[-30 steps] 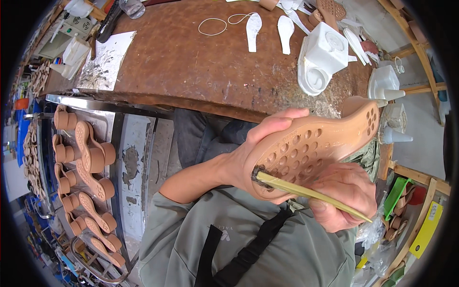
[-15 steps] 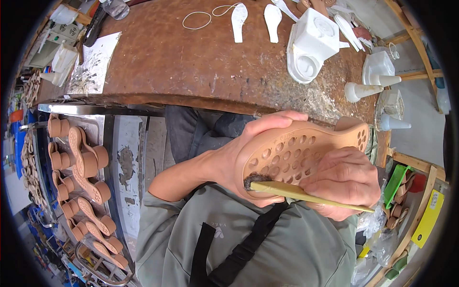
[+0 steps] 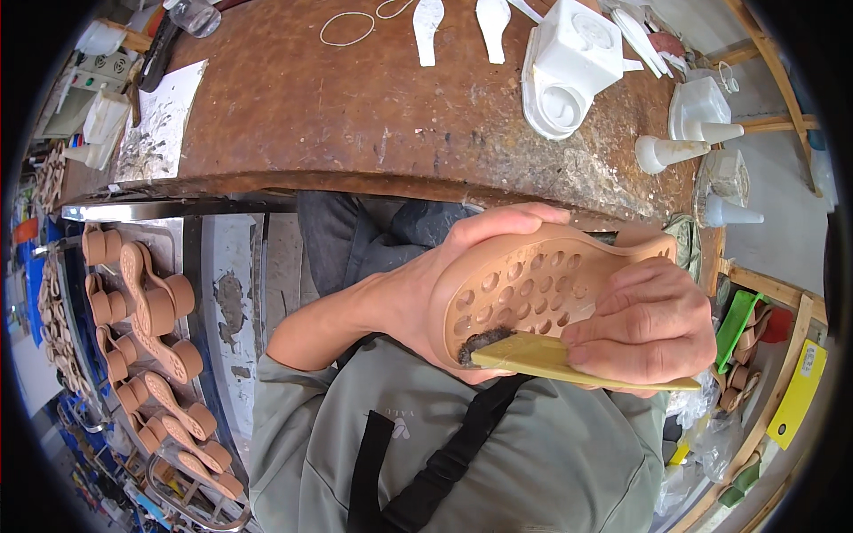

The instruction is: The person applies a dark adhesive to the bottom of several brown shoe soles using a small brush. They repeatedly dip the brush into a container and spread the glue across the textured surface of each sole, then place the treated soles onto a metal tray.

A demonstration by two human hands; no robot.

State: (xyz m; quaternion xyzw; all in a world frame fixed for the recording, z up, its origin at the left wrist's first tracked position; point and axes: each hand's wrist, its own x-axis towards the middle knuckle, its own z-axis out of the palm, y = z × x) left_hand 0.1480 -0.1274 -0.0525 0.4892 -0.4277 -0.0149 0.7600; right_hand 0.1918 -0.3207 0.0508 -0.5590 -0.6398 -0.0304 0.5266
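In front of my chest, my left hand (image 3: 425,275) is wrapped round the wide end of a tan shoe sole (image 3: 582,258). The sole is tilted, with its hollowed face toward me and many round recesses in it. Some fingers are hidden behind the sole. My right hand (image 3: 647,324) closes on a flat yellow brush (image 3: 529,355). The brush's dark bristles (image 3: 480,345) press against the inner rim at the sole's wide end, near my left palm. The narrow end of the sole rises beyond my right hand.
A worn brown worktable (image 3: 311,115) lies ahead, bearing a white plastic container (image 3: 573,71), white insole-shaped pieces (image 3: 428,31) and nozzle-topped bottles (image 3: 662,153). To my left, several tan heeled soles (image 3: 160,306) rest on a metal tray. A green strip (image 3: 739,329) hangs at right.
The sole has tipped a little and its narrow end sits lower. The brush has shifted slightly along the rim, and its flat side shows more. My view has moved slightly.
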